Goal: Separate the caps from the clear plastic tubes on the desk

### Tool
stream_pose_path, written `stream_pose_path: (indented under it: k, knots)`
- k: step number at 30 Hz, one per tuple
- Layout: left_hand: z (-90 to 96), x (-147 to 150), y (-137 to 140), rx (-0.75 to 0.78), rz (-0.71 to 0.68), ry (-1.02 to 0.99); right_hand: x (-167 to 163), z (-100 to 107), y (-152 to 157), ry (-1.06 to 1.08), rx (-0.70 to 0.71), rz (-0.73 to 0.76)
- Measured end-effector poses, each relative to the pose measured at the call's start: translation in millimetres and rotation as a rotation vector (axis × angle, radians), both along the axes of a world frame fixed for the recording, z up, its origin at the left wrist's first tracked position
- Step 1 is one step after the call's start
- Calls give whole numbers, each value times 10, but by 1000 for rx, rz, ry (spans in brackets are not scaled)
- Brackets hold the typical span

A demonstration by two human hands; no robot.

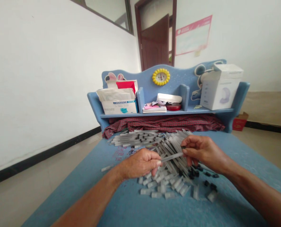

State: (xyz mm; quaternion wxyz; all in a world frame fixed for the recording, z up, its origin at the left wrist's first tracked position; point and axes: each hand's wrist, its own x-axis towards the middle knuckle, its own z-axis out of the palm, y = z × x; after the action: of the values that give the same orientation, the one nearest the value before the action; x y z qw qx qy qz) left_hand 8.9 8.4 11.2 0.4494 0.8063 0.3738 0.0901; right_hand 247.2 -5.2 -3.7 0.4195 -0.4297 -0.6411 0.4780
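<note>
Clear tube (172, 156) btwn left hand (140, 164) & right hand (200, 151).

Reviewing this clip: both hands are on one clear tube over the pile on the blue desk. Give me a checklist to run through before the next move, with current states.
1. Left hand grips one end of the tube: ok.
2. Right hand pinches the other end: ok.
3. Tube lifted off the pile: ok.
4. Black caps close to the right hand: ok.
5. Cap already on the held tube: cannot tell.
6. Short clear pieces lie near the left hand: ok.
</note>
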Motion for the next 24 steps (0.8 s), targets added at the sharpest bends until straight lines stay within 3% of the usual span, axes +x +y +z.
stream_pose_path:
  k: [5,10,12,14,16,20,24]
  knots:
    - [96,-139,92,-5,25,48,224,134,68,-22,70,-172]
    - [227,-500,340,144,269,163,485,287,116,-208,311,-546]
    - [232,-561,393,223,336,208,448,265,82,-352,448,-620]
    - [204,-542,397,252,351,223,342,224,16,-553,578,-582]
    - [156,-475,371,234,323,215,225,199,-59,-744,617,-465]
    - [74,-338,313,180,238,206,157,226,-119,-903,442,-210]
    - [65,-264,273,169,213,210,282,260,-61,-1139,325,-112]
